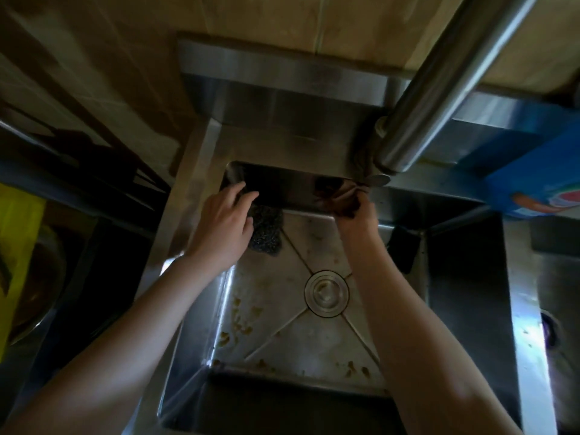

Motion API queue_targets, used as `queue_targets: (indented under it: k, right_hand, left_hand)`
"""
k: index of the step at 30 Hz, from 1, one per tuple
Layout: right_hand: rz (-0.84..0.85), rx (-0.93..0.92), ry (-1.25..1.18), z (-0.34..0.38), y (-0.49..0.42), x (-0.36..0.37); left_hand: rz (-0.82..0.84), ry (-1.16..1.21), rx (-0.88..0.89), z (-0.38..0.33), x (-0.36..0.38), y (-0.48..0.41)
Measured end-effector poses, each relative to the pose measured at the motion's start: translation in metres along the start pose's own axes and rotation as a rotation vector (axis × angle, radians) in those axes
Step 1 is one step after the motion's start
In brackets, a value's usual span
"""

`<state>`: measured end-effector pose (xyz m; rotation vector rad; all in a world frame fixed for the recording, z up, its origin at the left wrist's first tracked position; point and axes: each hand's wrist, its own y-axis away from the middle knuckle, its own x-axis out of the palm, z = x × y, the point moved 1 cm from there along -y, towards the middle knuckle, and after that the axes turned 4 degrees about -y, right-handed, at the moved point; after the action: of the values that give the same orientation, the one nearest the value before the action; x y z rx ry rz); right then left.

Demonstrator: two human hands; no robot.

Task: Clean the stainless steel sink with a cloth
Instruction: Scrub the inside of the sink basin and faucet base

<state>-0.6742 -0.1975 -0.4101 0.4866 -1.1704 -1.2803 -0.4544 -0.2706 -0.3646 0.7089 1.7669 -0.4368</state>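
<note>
Up at the sink's [201,346] far right corner, the dark cloth [340,199] sits bunched in the clenched right hand [354,211], pressed near the back wall under the tap [439,86]. Left hand [224,224] lies spread, fingers loose, over one steel scourer [266,230] in the far left corner. One round drain [326,293], food scraps [238,328] on the basin floor; a blue box [533,189] rests on the steel surface [524,309] to the right, beige tiled wall [266,23] behind.
</note>
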Motion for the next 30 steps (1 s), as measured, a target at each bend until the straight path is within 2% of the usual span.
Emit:
queue_targets:
  k: [5, 9, 14, 19, 21, 25, 30]
  right_hand:
    - [-0.105, -0.154, 0.001, 0.06, -0.013, -0.033]
    - [-0.117, -0.187, -0.02, 0.058, -0.018, -0.036]
    - [0.0, -0.05, 0.037, -0.002, -0.012, -0.01]
    - [-0.005, 0.173, 0.101, -0.056, -0.01, 0.011]
    - [-0.009, 0.2, 0.073, -0.058, -0.009, 0.009]
    - [-0.004, 0.132, 0.026, -0.028, -0.019, -0.009]
    - [-0.069, -0.023, -0.025, 0.049, -0.046, -0.056]
  left_hand:
    - [0.05, -0.082, 0.093, -0.025, 0.003, -0.034]
    - [0.089, -0.124, 0.137, -0.041, 0.004, -0.053]
    - [0.135, -0.164, 0.136, -0.049, 0.008, -0.061]
    - [0.165, -0.174, 0.114, -0.055, 0.012, -0.057]
    - [0.158, -0.171, 0.117, -0.06, 0.013, -0.056]
    - [0.151, -0.159, 0.149, -0.066, 0.017, -0.062]
    - [0.204, -0.124, 0.147, -0.079, 0.02, -0.072]
